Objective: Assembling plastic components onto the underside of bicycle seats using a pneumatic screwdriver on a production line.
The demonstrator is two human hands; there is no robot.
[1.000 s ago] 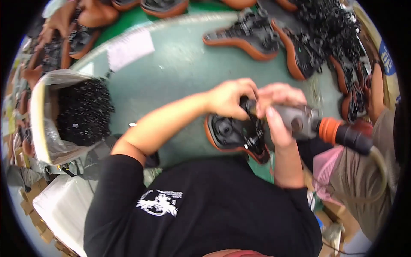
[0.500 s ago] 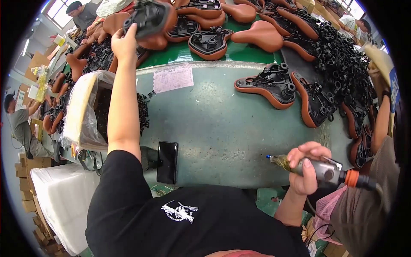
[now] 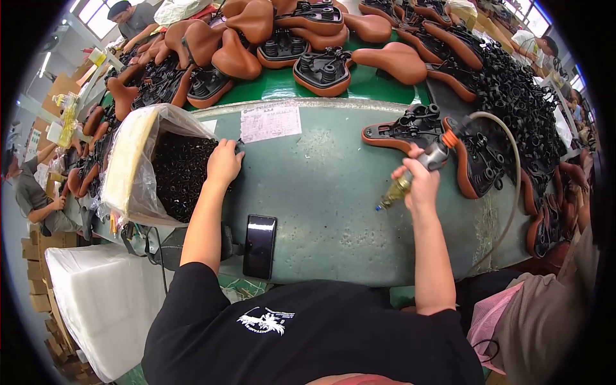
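My left hand is down at the small black parts beside an open box, its fingers bent and close together. What they pinch, if anything, is hidden. My right hand is wrapped round a power screwdriver with a grey body, an orange ring and a yellowish clear nose. Its blue-ended tip points down and left, just over the green worktable. Right behind the tool, an upturned brown bicycle saddle shows its black underside, and a second upturned saddle lies to its right.
The plastic-lined box holds many small dark screws. A phone lies near the table's front edge, a paper sheet farther back. Brown saddles pile up beyond, black fittings at right. The tool's hose loops rightward.
My left hand has let go of a saddle at the far pile and come back to the small parts. My right hand has moved the screwdriver up and left, tipping its nose down.
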